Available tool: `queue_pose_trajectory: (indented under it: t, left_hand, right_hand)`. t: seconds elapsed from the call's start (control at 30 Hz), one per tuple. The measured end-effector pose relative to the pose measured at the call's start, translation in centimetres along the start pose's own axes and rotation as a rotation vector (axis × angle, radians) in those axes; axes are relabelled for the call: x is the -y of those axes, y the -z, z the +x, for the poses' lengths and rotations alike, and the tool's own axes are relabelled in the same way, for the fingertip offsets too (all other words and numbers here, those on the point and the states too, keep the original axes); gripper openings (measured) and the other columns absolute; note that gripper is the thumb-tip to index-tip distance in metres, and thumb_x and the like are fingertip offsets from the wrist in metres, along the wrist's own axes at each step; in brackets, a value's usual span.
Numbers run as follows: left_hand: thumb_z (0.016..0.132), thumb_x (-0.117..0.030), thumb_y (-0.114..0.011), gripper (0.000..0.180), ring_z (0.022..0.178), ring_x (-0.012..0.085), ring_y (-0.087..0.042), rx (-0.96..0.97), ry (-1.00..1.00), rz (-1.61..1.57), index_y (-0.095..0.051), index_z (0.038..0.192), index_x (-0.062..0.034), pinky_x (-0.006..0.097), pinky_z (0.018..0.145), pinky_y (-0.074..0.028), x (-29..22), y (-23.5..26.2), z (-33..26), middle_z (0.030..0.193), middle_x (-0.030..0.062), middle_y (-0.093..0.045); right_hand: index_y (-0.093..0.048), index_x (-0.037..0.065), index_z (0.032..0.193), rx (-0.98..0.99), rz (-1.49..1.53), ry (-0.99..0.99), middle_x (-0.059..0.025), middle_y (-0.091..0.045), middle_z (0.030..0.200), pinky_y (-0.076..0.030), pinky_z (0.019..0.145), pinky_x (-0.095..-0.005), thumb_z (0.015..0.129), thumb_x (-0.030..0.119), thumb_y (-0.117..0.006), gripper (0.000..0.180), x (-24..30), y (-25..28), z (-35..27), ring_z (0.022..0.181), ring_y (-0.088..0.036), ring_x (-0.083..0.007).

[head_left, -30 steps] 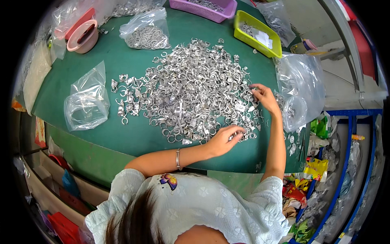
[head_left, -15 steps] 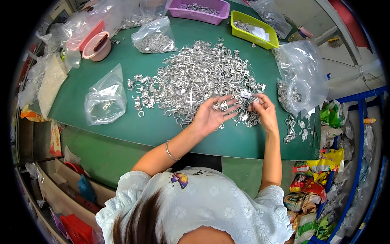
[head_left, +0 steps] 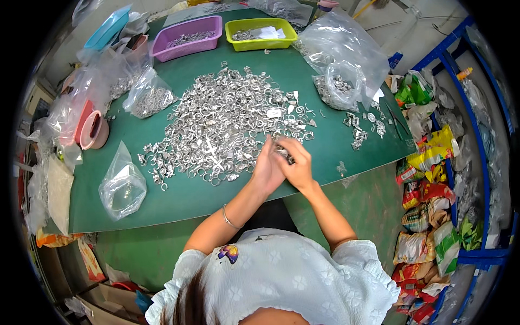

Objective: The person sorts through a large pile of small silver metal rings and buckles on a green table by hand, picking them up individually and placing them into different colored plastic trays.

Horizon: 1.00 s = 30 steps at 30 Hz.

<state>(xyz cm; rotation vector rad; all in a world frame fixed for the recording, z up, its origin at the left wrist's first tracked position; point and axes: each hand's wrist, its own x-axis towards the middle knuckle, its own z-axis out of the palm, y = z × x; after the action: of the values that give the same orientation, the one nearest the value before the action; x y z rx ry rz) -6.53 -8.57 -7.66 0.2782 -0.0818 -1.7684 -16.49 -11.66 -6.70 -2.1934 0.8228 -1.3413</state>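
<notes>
A wide heap of silver-coloured metal rings [head_left: 227,116] covers the middle of the green table. At its near edge my left hand [head_left: 265,170], with a bangle on the wrist, is turned palm inward and cups small metal pieces. Bent over that palm, my right hand [head_left: 298,165] has its fingers curled together at the left fingers. Between the hands a bit of shiny metal [head_left: 287,157] shows; what the right fingertips pinch is hidden and slightly blurred. A small white tag [head_left: 274,113] lies on the heap beyond the hands.
Beyond the heap stand a purple basket [head_left: 187,39] and a yellow-green basket [head_left: 260,34]. Clear bags of rings [head_left: 336,89] lie right; another clear bag [head_left: 123,187] lies left. Tweezers [head_left: 397,122] rest near the right edge. A blue rack [head_left: 460,54] stands beyond.
My right hand has come left to my left hand, and the two now meet. The left palm, spread open before, has turned inward. The whole view has shifted and turned.
</notes>
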Motion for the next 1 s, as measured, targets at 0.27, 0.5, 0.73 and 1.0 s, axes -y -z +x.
queue_pose_trajectory:
  t: [0.27, 0.5, 0.73, 1.0]
  left_hand:
    - [0.087, -0.020, -0.054, 0.035, 0.114, 0.0264, -0.045, -0.060, -0.129, 1.194, -0.050, 0.119, -0.0069, 0.038, 0.093, -0.039, 2.4, -1.4, -0.4, 0.128, 0.0096, -0.044]
    - [0.081, -0.021, -0.061, 0.040, 0.124, 0.0316, -0.035, -0.262, -0.620, 2.611, -0.051, 0.118, -0.0105, 0.058, 0.099, -0.026, -4.0, 2.1, -2.1, 0.129, 0.0108, -0.043]
    - [0.079, -0.016, -0.059, 0.042, 0.122, 0.0301, -0.037, -0.359, -0.531, 2.679, -0.049, 0.120, -0.0135, 0.062, 0.097, -0.025, -5.2, 3.8, -4.0, 0.130, 0.0069, -0.042]
    - [0.081, -0.017, -0.059, 0.056, 0.126, 0.0370, -0.030, -0.520, -0.656, 2.560, -0.037, 0.132, -0.0075, 0.059, 0.100, -0.023, -6.2, 3.9, -5.0, 0.129, 0.0127, -0.041]
  right_hand:
    - [-0.061, -0.001, 0.087, -0.362, -0.381, -0.240, -0.0134, -0.060, 0.082, -0.045, 0.069, -0.0347, 0.079, 0.011, -0.064, 0.015, -8.1, 8.5, 0.2, 0.075, -0.057, -0.0263]
    - [-0.058, 0.007, 0.106, -0.086, -1.130, -0.173, -0.0134, -0.051, 0.111, -0.035, 0.086, -0.0455, 0.077, 0.026, -0.066, 0.036, -13.0, 11.4, 0.6, 0.103, -0.044, -0.0330]
    - [-0.058, 0.002, 0.103, 0.167, -0.326, -0.034, -0.0143, -0.059, 0.101, -0.038, 0.084, -0.0419, 0.076, 0.023, -0.066, 0.035, -7.0, 0.8, 4.0, 0.097, -0.052, -0.0317]
    - [-0.051, 0.003, 0.116, 0.408, -0.391, 0.102, -0.0165, -0.047, 0.121, -0.036, 0.092, -0.0419, 0.075, 0.015, -0.067, 0.046, -1.7, -2.6, -0.4, 0.113, -0.042, -0.0345]
